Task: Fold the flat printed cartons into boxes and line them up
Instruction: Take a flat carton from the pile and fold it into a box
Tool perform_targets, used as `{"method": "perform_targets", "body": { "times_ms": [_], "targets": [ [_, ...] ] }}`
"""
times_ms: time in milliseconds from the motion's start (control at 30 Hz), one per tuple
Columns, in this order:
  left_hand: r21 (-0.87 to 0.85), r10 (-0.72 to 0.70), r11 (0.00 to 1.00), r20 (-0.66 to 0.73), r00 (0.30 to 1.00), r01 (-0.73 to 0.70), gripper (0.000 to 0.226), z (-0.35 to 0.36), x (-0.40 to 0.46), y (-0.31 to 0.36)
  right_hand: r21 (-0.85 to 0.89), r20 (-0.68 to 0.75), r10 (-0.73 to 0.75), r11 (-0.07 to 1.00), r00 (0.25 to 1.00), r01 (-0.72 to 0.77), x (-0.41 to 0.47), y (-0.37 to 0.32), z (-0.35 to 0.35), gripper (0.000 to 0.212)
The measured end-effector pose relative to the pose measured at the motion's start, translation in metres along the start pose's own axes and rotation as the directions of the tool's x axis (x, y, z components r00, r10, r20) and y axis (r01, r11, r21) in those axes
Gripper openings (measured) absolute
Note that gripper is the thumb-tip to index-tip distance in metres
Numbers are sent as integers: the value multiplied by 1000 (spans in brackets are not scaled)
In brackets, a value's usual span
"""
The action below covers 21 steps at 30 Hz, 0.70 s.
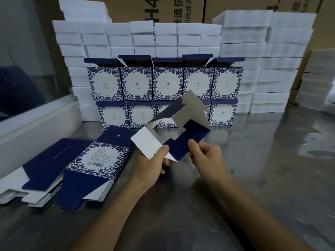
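A stack of flat cartons (87,165) lay at the left of the steel table (262,169). The left hand (154,162) pinched a white flap of the half-opened carton (181,134), raised above the table before the two-tier row of folded boxes (165,84). The right hand (206,156) gripped its navy flap.

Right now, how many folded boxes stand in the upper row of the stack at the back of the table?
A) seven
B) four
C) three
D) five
D: the upper row of folded boxes shows five printed fronts side by side, each with its dark blue lid flap up, standing on a lower row in front of the white foam blocks.
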<state>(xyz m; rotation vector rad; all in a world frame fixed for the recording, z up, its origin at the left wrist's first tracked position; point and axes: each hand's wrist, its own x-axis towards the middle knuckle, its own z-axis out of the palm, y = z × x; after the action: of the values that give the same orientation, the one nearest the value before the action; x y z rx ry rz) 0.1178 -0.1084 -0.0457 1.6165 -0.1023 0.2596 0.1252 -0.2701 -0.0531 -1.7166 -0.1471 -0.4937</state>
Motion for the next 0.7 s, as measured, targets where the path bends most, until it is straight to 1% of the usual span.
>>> {"method": "perform_targets", "body": {
  "times_ms": [100, 200, 267, 367, 467, 533, 600, 667, 700],
  "targets": [
    [-5, -3, 1000, -10, 1000, 3, 27, -2, 0, 1, 86, -10, 36, 996, 999, -35, 0, -3, 0, 52],
    [-36, -7, 999, -43, 999, 6, 25, -5, 2, 0, 168, -88, 83, 983, 993, -67, 4, -6, -4, 55],
    [-57, -7, 998, -59, 998, 4, 23, -7, 3, 0, 207, -124, 113, 975, 986, -86, 8, -5, -7, 52],
    [-64, 17, 998, -53, 998, -21, 17, -7, 3, 1, 188, -128, 142, 975, 981, -117, 10, -3, -11, 49],
    [-33, 62, 997, -96, 993, -65, 16, -9, 3, 3, 153, -109, 171, 976, 979, -153, 8, -1, -12, 50],
    [34, 138, 990, -134, 981, -135, 22, -10, 3, 2, 120, -123, 149, 984, 981, -134, 7, -1, -11, 48],
    [106, 207, 976, -168, 964, -191, 26, -12, 4, 1, 24, -199, 64, 998, 978, -61, 6, -2, -10, 40],
    [185, 252, 958, -168, 953, -221, 23, -14, 4, 0, -63, -287, -32, 998, 957, 14, 6, -4, -12, 28],
    [234, 270, 945, -168, 948, -227, 17, -14, 4, 0, -55, -306, -59, 997, 950, 45, 5, -7, -13, 24]
  ]
}}
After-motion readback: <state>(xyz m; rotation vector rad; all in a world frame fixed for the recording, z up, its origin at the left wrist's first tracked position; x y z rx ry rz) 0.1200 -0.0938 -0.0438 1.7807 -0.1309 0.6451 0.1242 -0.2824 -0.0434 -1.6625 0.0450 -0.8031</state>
